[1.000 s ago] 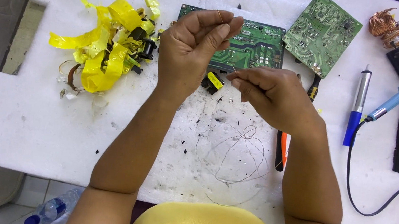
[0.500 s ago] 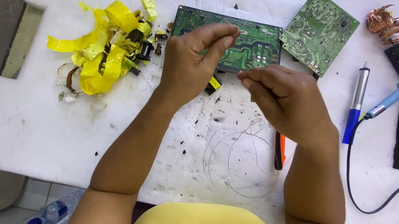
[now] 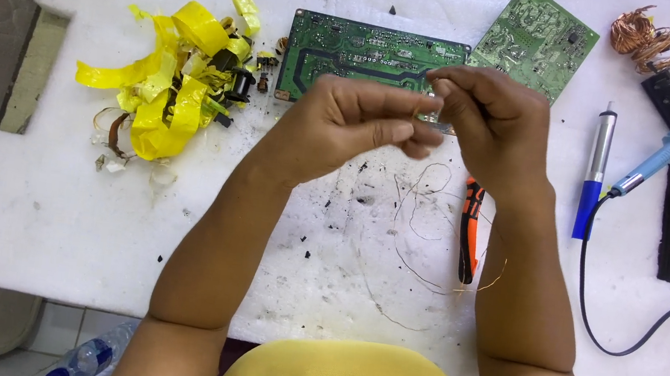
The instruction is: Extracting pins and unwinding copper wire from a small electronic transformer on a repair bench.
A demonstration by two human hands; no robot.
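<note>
Near the bottom of the frame, thin copper wire lies in loose loops on the white foam sheet, beside orange-handled pliers. Above it, in the middle of the frame, the left hand and the right hand meet. Both hands have fingers pressed together, pinching something very small between them; what exactly it is cannot be told. A wire strand seems to hang down from the pinch. Behind the hands lies a dark green circuit board, and a heap of yellow tape sits in the upper left.
</note>
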